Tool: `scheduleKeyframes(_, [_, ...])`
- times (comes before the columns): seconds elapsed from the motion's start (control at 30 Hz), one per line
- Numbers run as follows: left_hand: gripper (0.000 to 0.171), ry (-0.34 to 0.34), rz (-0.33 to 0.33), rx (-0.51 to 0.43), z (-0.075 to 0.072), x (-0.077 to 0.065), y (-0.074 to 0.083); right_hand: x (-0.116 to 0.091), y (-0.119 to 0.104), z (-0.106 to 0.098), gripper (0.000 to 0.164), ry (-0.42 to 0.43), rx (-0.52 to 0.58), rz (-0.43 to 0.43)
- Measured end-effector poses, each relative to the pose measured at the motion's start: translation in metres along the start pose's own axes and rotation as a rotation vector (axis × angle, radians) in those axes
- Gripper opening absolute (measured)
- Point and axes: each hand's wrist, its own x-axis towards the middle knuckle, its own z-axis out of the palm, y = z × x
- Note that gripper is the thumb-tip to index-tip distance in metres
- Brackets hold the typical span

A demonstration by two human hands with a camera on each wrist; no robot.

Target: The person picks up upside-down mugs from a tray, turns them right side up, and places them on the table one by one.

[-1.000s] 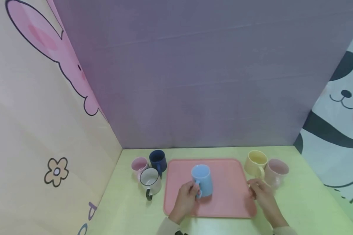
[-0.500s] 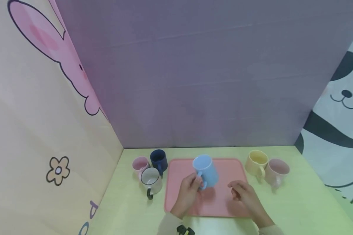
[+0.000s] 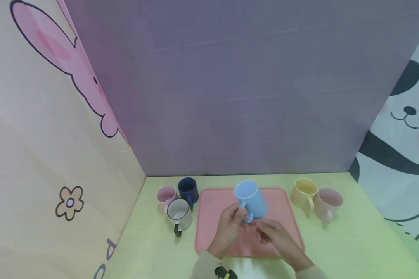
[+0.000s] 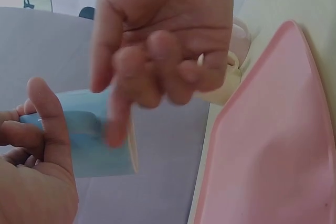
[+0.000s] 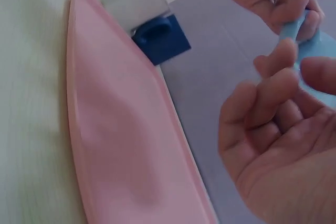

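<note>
A light blue mug [image 3: 253,200] is held tilted above the pink tray [image 3: 207,217]. My left hand [image 3: 229,226] grips it by the handle, with the thumb along the handle in the left wrist view. My right hand [image 3: 277,237] is close beside the mug's lower end, fingers loosely bent and thumb apart from the index finger. In the right wrist view the right hand [image 5: 283,135] holds nothing; whether a fingertip touches the mug [image 5: 321,51] I cannot tell. Part of the handle is hidden by the left fingers.
Left of the tray stand a pink mug [image 3: 166,195], a navy mug [image 3: 188,190] and a white mug [image 3: 179,217] with a black handle. A yellow mug [image 3: 303,193] and a pale pink mug [image 3: 329,203] stand on the right. A wall [image 3: 230,97] rises behind the table.
The left hand has lifted the blue mug from low over the tray, moving it up and slightly right, more tilted. My right hand has moved left from the tray's right edge to the mug.
</note>
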Motion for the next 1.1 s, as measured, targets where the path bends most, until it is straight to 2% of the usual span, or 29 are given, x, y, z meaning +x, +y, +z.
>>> scheduleKeyframes(0.17, [0.039, -0.006, 0.009, -0.014, 0.003, 0.000, 0.003, 0.001, 0.000, 0.001, 0.036, -0.095, 0.183, -0.025])
scheduleKeyframes(0.27, [0.040, -0.010, 0.016, -0.027, 0.003, 0.000, 0.004, 0.002, 0.002, 0.002, 0.042, -0.153, 0.332, -0.058])
scheduleKeyframes(0.43, [0.042, -0.024, -0.006, -0.068, 0.002, 0.000, 0.003, 0.001, 0.004, 0.006, 0.051, -0.269, 0.643, -0.106])
scheduleKeyframes(0.53, [0.041, -0.030, -0.006, -0.096, 0.001, 0.000, 0.001, 0.000, 0.004, 0.007, 0.053, -0.304, 0.753, -0.106])
scheduleKeyframes(0.67, [0.041, -0.043, 0.009, -0.125, -0.001, 0.001, -0.002, 0.000, 0.004, 0.008, 0.056, -0.314, 0.796, -0.129])
scheduleKeyframes(0.9, [0.042, -0.069, 0.016, -0.169, -0.001, 0.002, -0.004, 0.000, 0.006, 0.008, 0.051, -0.303, 0.784, -0.137])
scheduleKeyframes(1.1, [0.043, -0.070, 0.007, -0.152, -0.003, 0.000, -0.007, 0.000, 0.010, 0.009, 0.050, -0.291, 0.789, -0.160])
